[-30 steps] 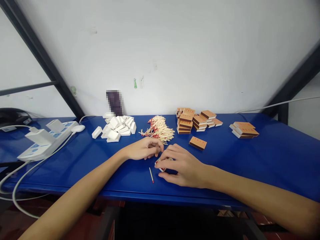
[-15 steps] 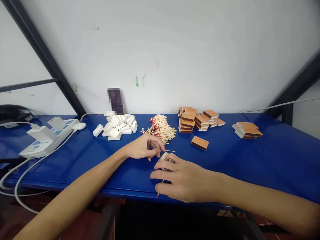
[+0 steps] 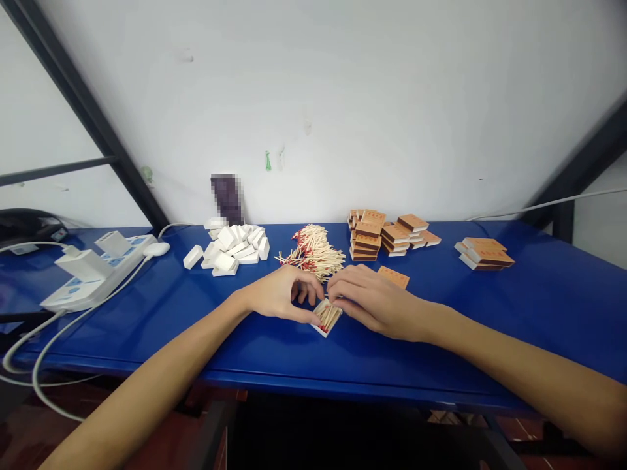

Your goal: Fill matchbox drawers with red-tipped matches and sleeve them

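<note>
A small white matchbox tray (image 3: 327, 318) lies on the blue table between my hands, tilted cornerwise, with several matches in it, their red heads toward me. My left hand (image 3: 281, 294) curls around its left side, the thumb on the left edge and the fingers near the far corner. My right hand (image 3: 377, 301) is closed at the far right corner of the tray, fingertips bunched together. Anything between those fingertips is hidden. Just beyond both hands spreads a heap of loose matches (image 3: 318, 251) with red heads.
White empty trays (image 3: 235, 245) are piled at the left. Orange matchbox sleeves and boxes (image 3: 369, 225) stack right of the matches, one box (image 3: 393, 277) partly behind my right hand. A small stack (image 3: 484, 253) sits farther right. A power strip (image 3: 98, 277) with cables is at far left.
My right hand has moved up and away from over the tray, uncovering it. The match that stuck out below that hand is gone from there. My left thumb has moved onto the tray's edge.
</note>
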Demonstrator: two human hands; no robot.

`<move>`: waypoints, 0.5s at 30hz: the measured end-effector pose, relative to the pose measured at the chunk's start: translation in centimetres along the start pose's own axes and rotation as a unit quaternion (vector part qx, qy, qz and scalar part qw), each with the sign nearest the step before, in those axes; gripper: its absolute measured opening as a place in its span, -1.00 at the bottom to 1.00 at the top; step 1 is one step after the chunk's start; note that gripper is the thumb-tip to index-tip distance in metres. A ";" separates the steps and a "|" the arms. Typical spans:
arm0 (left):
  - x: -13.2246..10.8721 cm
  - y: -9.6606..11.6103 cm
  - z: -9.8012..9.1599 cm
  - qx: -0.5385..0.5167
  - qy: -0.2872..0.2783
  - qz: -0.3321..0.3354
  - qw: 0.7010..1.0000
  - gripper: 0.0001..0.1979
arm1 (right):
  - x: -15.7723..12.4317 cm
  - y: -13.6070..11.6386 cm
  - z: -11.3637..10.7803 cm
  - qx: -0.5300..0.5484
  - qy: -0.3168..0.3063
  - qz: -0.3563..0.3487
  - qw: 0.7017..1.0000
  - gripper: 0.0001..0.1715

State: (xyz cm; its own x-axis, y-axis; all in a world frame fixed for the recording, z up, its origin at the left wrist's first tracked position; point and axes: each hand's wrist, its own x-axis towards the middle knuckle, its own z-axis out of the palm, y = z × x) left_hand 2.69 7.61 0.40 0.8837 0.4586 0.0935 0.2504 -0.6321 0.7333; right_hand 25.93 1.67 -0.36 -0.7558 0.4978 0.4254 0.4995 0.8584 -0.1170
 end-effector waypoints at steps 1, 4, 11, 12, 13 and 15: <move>0.0 0.0 0.0 0.002 0.002 -0.004 1.000 -0.59 | 0.0 -0.1 0.2 0.003 -0.010 -0.008 1.000 -0.75; 0.1 -0.2 0.1 -0.005 0.008 -0.019 1.000 -0.45 | 0.1 -0.5 0.7 0.006 -0.041 -0.018 0.999 -0.73; 0.0 -0.5 -0.4 -0.033 -0.013 -0.039 0.999 -0.54 | -0.1 -0.1 1.0 0.028 -0.050 0.012 0.998 -0.75; 0.0 -0.4 -0.4 -0.032 -0.016 -0.038 0.999 -0.59 | -0.1 -0.1 0.9 0.035 -0.049 0.017 0.998 -0.75; 0.0 -0.4 -0.4 -0.031 -0.018 -0.036 0.999 -0.62 | -0.1 -0.1 0.8 0.044 -0.047 0.024 0.998 -0.75; 0.0 -0.2 -0.4 -0.025 -0.019 -0.034 0.999 -0.64 | -0.2 -0.1 0.5 0.069 -0.042 0.039 0.996 -0.76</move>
State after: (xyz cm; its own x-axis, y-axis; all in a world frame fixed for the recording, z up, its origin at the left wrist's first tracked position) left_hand 2.46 7.99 0.55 0.8800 0.4747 0.0184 0.2904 -0.5681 0.7700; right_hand 25.78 1.59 -0.91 -0.7523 0.5676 0.3345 0.4995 0.8224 -0.2723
